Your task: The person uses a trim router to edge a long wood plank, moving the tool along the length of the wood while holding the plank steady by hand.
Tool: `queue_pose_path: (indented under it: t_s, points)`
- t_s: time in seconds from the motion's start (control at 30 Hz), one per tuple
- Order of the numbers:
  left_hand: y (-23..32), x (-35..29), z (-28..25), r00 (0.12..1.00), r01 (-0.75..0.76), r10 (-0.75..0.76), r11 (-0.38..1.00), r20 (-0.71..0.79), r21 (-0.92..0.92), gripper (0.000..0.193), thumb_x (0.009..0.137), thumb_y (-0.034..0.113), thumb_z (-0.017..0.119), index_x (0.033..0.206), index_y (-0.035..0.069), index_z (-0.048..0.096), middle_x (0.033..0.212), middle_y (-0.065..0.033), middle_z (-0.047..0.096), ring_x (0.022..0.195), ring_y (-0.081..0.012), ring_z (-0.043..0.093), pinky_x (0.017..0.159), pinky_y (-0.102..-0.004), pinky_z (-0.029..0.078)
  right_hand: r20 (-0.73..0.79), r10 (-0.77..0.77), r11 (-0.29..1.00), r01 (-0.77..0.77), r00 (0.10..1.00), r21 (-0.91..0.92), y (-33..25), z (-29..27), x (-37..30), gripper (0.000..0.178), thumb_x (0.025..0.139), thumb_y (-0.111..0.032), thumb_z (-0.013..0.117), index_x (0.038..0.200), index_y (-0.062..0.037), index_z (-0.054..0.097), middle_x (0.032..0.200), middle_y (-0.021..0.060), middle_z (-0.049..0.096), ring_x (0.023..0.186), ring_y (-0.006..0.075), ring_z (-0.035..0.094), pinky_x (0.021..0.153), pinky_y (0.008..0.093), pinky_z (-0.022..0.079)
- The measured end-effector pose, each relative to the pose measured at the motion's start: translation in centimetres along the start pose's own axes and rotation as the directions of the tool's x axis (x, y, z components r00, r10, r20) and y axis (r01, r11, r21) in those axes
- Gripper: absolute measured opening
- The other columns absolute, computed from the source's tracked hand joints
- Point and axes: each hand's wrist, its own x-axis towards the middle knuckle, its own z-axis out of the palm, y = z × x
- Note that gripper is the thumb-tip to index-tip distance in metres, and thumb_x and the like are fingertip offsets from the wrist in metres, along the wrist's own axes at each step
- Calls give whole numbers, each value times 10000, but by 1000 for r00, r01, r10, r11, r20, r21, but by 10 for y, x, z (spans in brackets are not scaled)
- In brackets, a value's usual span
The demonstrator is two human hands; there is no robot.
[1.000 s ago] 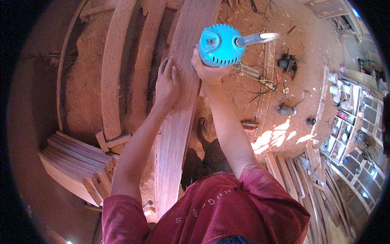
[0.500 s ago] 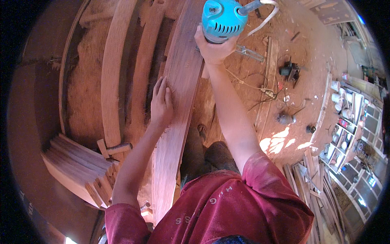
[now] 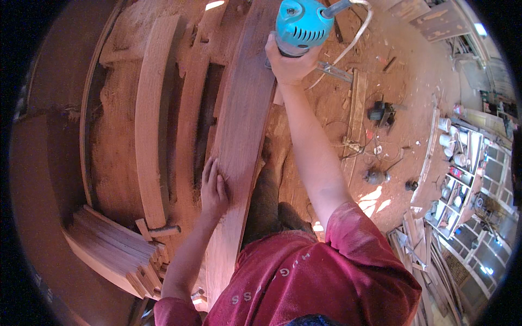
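A long reddish wooden plank (image 3: 239,125) runs away from me, its near end beside my body. At its far right edge, my right hand (image 3: 293,64) is wrapped round the lower body of a teal trim router (image 3: 302,24). A metal guide bar (image 3: 335,71) sticks out to the right of the tool, and the router's base is mostly hidden behind my hand. My left hand (image 3: 215,190) rests on the plank's left edge much nearer to me, fingers stretched out and holding nothing.
Left of the plank lie more long boards (image 3: 153,119) amid sawdust. A stack of boards (image 3: 111,247) and a hammer (image 3: 164,231) sit nearer. The router's pale cord (image 3: 356,43) trails right. Dark tools (image 3: 381,113) lie on the floor, with shelves (image 3: 462,179) and scrap wood (image 3: 421,255) beyond.
My view has tilted, so the scene sits lower. The router and my right hand show slightly farther right and lower; my left hand still lies on the plank, nearer my body.
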Motion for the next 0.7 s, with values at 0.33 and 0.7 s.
queue_pose_path:
  t_s: [0.33,0.7]
  points:
    - [-1,1,-1,999,24,-23,999,40,-38,465,1068,174,412,1453,-83,458,1538,-328,398,1412,-493,424,1176,-512,363,11,123,992,-123,992,-5,77,84,96,931,658,-451,918,1338,28,499,1161,228,671,1088,350,681,921,442,541]
    - [-9,-2,1,1000,2,-3,999,-21,-47,455,1079,198,416,1426,-88,490,1522,-329,424,1408,-484,436,1185,-491,358,67,281,940,-261,957,-221,113,141,185,885,719,-500,849,1421,-86,505,1123,238,717,1037,424,703,891,507,550]
